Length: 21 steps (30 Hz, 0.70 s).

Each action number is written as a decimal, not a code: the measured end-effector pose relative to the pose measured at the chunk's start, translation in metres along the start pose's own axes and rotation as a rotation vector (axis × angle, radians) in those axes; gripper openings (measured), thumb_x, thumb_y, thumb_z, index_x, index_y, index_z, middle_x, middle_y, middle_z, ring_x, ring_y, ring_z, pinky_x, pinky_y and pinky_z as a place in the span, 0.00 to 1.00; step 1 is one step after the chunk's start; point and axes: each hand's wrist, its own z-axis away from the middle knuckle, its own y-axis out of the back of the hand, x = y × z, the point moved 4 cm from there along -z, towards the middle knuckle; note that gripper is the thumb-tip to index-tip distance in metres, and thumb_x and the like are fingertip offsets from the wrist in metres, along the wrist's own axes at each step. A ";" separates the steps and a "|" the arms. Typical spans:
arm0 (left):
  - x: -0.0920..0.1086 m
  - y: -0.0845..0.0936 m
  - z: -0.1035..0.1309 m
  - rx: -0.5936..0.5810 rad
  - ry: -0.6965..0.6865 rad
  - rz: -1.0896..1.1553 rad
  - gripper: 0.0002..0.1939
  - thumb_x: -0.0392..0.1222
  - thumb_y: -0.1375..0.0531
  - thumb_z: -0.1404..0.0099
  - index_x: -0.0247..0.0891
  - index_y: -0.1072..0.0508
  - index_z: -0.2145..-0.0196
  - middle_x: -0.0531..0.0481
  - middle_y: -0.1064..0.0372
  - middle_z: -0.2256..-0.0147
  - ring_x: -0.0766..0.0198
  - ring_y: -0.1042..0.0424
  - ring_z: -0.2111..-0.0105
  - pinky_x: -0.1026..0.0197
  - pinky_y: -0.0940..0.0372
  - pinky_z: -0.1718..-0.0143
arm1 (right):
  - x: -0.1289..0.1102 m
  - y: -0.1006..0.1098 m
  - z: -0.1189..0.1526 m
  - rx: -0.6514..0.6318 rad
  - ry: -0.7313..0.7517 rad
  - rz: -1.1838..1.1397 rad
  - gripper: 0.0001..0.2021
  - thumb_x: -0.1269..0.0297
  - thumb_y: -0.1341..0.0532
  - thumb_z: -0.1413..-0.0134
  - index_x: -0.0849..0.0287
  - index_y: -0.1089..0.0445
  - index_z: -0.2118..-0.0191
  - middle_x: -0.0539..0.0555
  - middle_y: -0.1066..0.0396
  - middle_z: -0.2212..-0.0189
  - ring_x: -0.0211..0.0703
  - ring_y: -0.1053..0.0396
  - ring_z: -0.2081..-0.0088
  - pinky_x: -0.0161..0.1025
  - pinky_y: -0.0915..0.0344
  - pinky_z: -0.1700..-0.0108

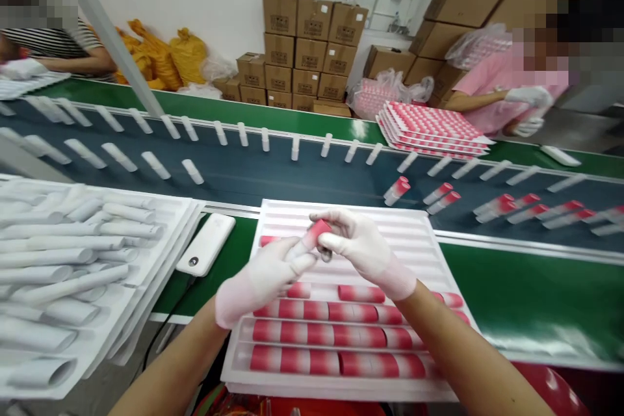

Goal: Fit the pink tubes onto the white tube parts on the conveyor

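Between my two white-gloved hands is a short red-and-white paper tube, tilted with its red end up and to the right. My left hand is closed around its white lower part. My right hand pinches the red end with thumb and fingers. Below them lies a white grooved tray. Its nearer grooves hold rows of red-and-white tubes, and another tube lies just under my right hand. My forearms and hands cover parts of the tray.
On the left, stacked trays bear many white tubes, beside a white power bank with a cable. A conveyor belt behind carries white and red-tipped tubes. Beyond stand filled trays, cartons and two people, one wearing a pink top.
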 end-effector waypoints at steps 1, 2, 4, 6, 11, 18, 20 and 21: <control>-0.003 -0.001 -0.001 0.075 -0.046 -0.056 0.15 0.53 0.43 0.32 0.38 0.28 0.61 0.54 0.40 0.74 0.67 0.42 0.75 0.64 0.42 0.75 | 0.004 -0.002 0.000 0.000 -0.035 0.015 0.18 0.61 0.30 0.49 0.60 0.26 0.52 0.52 0.26 0.69 0.37 0.32 0.75 0.39 0.30 0.70; -0.005 -0.003 -0.004 0.143 -0.102 -0.113 0.14 0.53 0.43 0.32 0.38 0.27 0.62 0.51 0.35 0.70 0.64 0.36 0.72 0.63 0.38 0.71 | 0.009 -0.003 -0.001 0.018 -0.065 0.039 0.18 0.60 0.30 0.49 0.60 0.26 0.53 0.52 0.26 0.70 0.38 0.31 0.76 0.39 0.30 0.70; -0.012 -0.006 -0.012 0.208 -0.182 -0.225 0.13 0.51 0.44 0.30 0.39 0.27 0.60 0.48 0.29 0.65 0.60 0.30 0.67 0.60 0.34 0.64 | 0.020 -0.005 -0.006 0.065 -0.125 0.103 0.21 0.56 0.29 0.51 0.60 0.27 0.53 0.54 0.24 0.69 0.40 0.30 0.76 0.41 0.30 0.71; -0.019 0.001 -0.021 0.209 -0.174 -0.358 0.13 0.47 0.42 0.32 0.38 0.27 0.56 0.46 0.28 0.65 0.58 0.29 0.67 0.58 0.33 0.64 | 0.031 -0.002 -0.015 0.085 -0.163 0.189 0.23 0.52 0.28 0.54 0.60 0.27 0.54 0.57 0.24 0.69 0.43 0.29 0.75 0.42 0.29 0.72; -0.005 0.086 0.012 0.585 -0.189 -0.799 0.25 0.28 0.48 0.35 0.36 0.32 0.41 0.39 0.31 0.45 0.55 0.30 0.49 0.55 0.34 0.47 | 0.020 0.055 -0.062 0.407 0.016 0.626 0.25 0.49 0.33 0.52 0.56 0.26 0.50 0.58 0.22 0.66 0.50 0.26 0.72 0.49 0.28 0.64; -0.022 0.188 0.079 0.659 0.118 -1.414 0.22 0.28 0.54 0.33 0.32 0.23 0.50 0.37 0.25 0.51 0.50 0.30 0.54 0.50 0.39 0.49 | 0.024 0.153 -0.125 0.663 -0.032 1.103 0.16 0.67 0.38 0.49 0.64 0.24 0.54 0.64 0.23 0.55 0.56 0.27 0.51 0.51 0.35 0.44; -0.041 0.203 0.079 0.640 0.163 -1.472 0.20 0.32 0.53 0.33 0.37 0.21 0.58 0.40 0.23 0.57 0.52 0.32 0.63 0.54 0.41 0.59 | 0.039 0.168 -0.131 0.684 -0.080 1.123 0.14 0.68 0.37 0.49 0.63 0.24 0.55 0.62 0.23 0.57 0.52 0.26 0.53 0.46 0.33 0.46; -0.049 0.209 0.078 0.644 0.144 -1.430 0.19 0.34 0.52 0.33 0.39 0.21 0.62 0.43 0.24 0.61 0.54 0.33 0.65 0.56 0.43 0.61 | 0.046 0.173 -0.133 0.693 -0.100 1.125 0.14 0.69 0.37 0.49 0.63 0.24 0.55 0.61 0.23 0.58 0.50 0.26 0.54 0.45 0.32 0.47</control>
